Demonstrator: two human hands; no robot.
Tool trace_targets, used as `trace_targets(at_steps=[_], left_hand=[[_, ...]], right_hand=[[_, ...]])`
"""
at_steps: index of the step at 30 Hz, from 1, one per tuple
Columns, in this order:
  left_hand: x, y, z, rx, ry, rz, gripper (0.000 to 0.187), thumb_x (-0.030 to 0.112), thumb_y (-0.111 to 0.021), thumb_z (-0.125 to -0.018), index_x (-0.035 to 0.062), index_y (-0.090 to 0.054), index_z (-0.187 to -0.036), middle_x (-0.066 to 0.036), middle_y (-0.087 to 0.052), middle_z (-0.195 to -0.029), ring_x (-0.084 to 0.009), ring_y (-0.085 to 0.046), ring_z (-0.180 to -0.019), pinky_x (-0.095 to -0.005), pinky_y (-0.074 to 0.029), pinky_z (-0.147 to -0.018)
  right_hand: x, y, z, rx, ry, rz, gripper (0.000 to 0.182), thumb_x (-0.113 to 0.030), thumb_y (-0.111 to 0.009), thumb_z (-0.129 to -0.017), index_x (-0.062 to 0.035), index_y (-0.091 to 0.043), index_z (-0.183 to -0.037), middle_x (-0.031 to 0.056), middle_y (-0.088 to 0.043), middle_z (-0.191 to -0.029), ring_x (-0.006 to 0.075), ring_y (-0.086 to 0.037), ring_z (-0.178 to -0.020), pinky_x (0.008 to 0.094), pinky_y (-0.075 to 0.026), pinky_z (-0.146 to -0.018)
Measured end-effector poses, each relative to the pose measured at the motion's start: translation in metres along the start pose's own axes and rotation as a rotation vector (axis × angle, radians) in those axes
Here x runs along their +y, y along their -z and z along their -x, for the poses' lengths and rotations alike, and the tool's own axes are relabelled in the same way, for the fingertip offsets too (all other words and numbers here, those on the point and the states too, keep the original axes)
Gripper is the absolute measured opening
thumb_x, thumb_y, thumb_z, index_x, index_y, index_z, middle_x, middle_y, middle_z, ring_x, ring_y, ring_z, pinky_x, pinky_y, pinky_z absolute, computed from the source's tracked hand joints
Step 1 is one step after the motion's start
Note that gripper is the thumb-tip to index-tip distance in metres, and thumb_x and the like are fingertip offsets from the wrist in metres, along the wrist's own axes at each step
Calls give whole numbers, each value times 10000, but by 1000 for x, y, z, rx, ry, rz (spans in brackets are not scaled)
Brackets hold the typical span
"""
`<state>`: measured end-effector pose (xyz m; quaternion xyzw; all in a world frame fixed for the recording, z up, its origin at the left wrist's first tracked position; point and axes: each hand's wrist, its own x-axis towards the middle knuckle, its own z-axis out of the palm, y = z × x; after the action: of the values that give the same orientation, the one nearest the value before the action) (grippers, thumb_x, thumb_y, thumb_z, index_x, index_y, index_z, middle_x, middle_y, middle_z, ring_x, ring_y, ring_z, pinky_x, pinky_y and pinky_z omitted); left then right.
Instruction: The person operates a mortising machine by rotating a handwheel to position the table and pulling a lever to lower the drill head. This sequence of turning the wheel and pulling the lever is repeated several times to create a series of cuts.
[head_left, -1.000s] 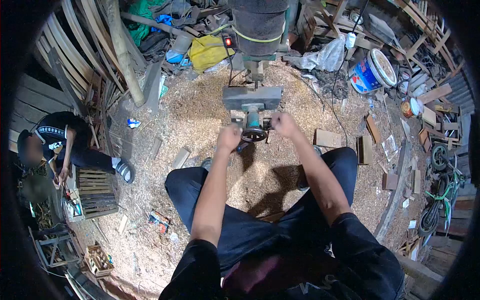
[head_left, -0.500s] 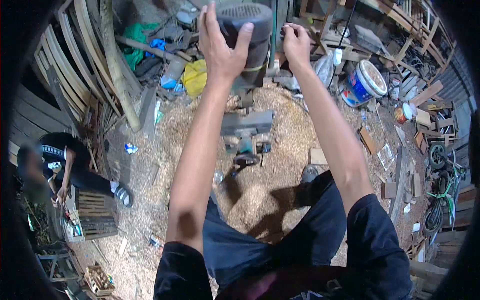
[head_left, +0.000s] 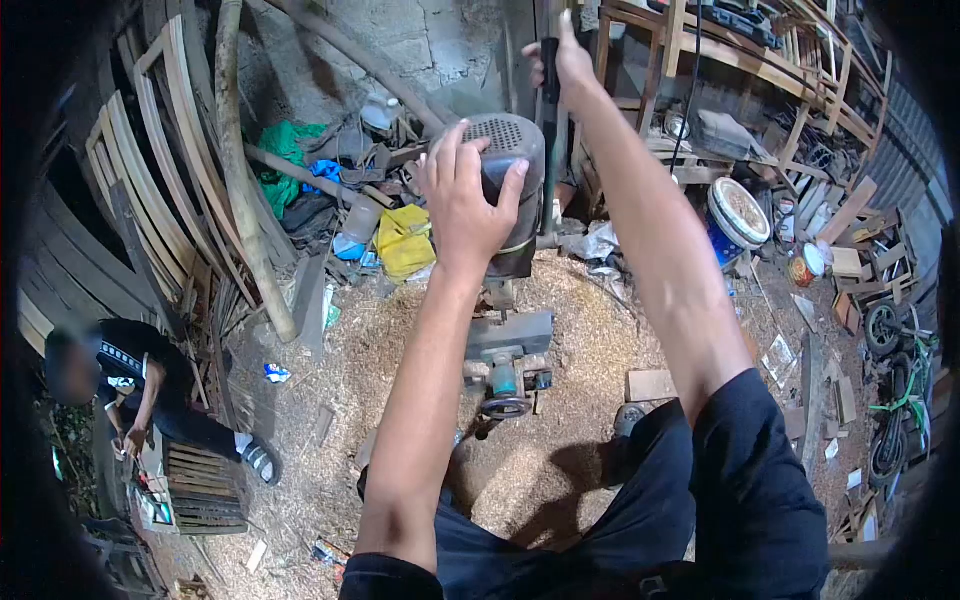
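My left hand (head_left: 468, 205) cups the rounded side of a dark motor housing (head_left: 495, 132) with a perforated top, its fingers and thumb apart around the edge. The housing sits on an upright floor-standing machine. Farther up and to the right, my right hand (head_left: 570, 70) is on a black lever handle (head_left: 550, 75), its fingers partly hidden behind it. Below the motor are a flat metal work table (head_left: 515, 335) and a round handwheel (head_left: 505, 408). The motor housing hides part of the machine's column.
Wood shavings (head_left: 400, 350) cover the floor. Another person (head_left: 150, 385) sits at left beside a slatted crate (head_left: 205, 485). Curved wooden frames (head_left: 150, 140) lean at left. A bucket (head_left: 738, 215), scrap wood and a small green bike (head_left: 900, 400) stand at right.
My view has tilted upward, so the machine appears lower. My right hand has moved up onto the black lever handle. My left hand stays on the motor housing.
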<state>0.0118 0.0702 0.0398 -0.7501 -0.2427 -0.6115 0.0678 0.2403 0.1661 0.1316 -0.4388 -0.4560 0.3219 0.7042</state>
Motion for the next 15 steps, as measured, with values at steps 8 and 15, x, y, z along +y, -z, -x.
trace_targets(at_steps=[8, 15], left_hand=[[-2, 1, 5, -2, -3, 24, 430, 337, -694, -870, -5, -596, -1111, -232, -526, -1298, -411, -489, -1200, -486, -359, -1042], [-3, -1, 13, 2, -21, -5, 455, 347, -675, -882, -6, -580, -1154, -238, -516, -1304, -405, -474, -1215, -484, -357, -1052]], right_hand=[[-51, -5, 28, -267, -375, -207, 513, -529, -600, -931, -154, -443, -616, 40, -483, -551, 218, -508, -514, 338, -383, -454], [-34, 14, 64, -467, -152, -154, 452, -332, -544, -959, -135, -417, -572, 33, -365, -485, 192, -375, -446, 343, -342, -491]])
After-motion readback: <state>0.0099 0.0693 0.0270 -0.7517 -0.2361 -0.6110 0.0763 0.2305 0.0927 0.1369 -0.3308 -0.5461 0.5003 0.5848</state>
